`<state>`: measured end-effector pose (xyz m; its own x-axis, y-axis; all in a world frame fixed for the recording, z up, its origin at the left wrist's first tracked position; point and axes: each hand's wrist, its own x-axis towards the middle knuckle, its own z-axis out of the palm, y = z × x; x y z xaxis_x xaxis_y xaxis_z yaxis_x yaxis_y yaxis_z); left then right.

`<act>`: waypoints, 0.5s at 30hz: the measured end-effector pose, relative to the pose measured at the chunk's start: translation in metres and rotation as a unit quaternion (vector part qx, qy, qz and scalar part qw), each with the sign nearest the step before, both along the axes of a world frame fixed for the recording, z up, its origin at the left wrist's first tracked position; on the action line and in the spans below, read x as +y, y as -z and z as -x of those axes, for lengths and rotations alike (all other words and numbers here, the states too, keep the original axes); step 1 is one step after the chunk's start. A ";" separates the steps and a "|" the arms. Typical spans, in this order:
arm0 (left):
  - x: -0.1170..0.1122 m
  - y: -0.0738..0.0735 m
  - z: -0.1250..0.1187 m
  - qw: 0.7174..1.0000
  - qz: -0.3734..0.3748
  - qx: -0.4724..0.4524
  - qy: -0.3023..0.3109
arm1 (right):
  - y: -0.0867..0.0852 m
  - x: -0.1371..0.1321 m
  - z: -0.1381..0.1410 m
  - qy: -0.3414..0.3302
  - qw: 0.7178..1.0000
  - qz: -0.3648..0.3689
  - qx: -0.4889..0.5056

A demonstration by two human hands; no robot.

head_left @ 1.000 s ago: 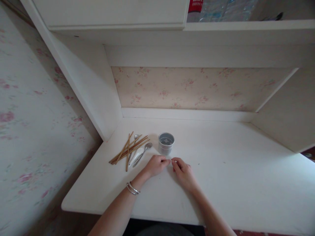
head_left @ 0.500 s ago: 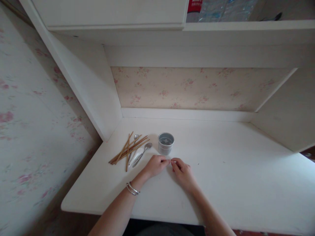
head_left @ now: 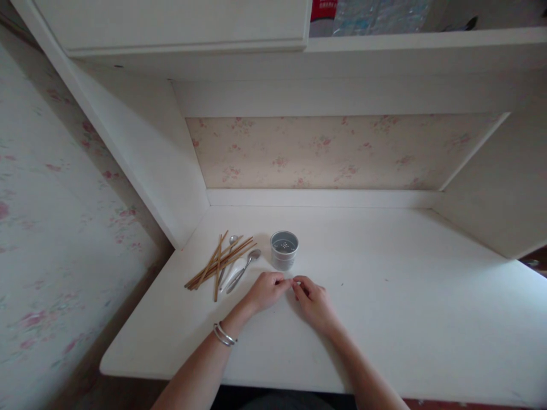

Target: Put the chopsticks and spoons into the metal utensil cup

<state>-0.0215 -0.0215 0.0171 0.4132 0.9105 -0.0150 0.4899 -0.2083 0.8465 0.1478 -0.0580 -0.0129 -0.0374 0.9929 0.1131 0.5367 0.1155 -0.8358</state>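
My left hand and my right hand rest on the white desk, fingertips meeting in a pinch just in front of a small grey metal cup with holes in its bottom. Both hands have their fingers curled; something tiny may sit between the fingertips, but I cannot make it out. Left of the cup lies a loose pile of wooden chopsticks mixed with metal spoons. Two silver bangles circle my left wrist.
A white shelf unit surrounds the desk, with a slanted side panel at left and another at right. Floral wallpaper backs the niche. Plastic bottles stand on the upper shelf.
The view has shifted slightly, so everything sits a little further left in frame. My hands keep the same pinched pose in front of the cup.
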 end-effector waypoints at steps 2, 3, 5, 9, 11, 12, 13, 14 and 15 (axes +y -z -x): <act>-0.002 -0.009 0.008 1.000 -0.004 0.006 -0.010 | 0.002 0.004 -0.001 0.000 1.000 0.013 0.028; -0.001 -0.015 0.015 1.000 -0.013 0.014 -0.018 | 0.003 0.007 -0.002 0.004 0.999 0.019 0.051; 0.004 -0.027 0.033 0.997 -0.040 0.047 -0.037 | 0.004 0.015 -0.004 0.023 0.994 0.031 0.106; 0.027 -0.046 0.083 0.976 -0.065 0.164 -0.125 | 0.008 0.029 -0.004 0.070 0.976 0.041 0.202; 0.040 -0.049 0.108 0.954 -0.056 0.237 -0.175 | 0.009 0.032 -0.004 0.079 0.971 0.036 0.222; 0.046 -0.049 0.118 0.940 -0.053 0.274 -0.194 | 0.009 0.032 -0.003 0.080 0.971 0.032 0.225; 0.050 -0.048 0.128 0.928 -0.049 0.307 -0.205 | 0.008 0.032 -0.003 0.078 0.971 0.029 0.223; 0.054 -0.047 0.136 0.917 -0.042 0.335 -0.211 | 0.008 0.031 -0.003 0.075 0.973 0.025 0.218; 0.057 -0.044 0.142 0.908 -0.035 0.359 -0.214 | 0.007 0.029 -0.003 0.075 0.974 0.018 0.213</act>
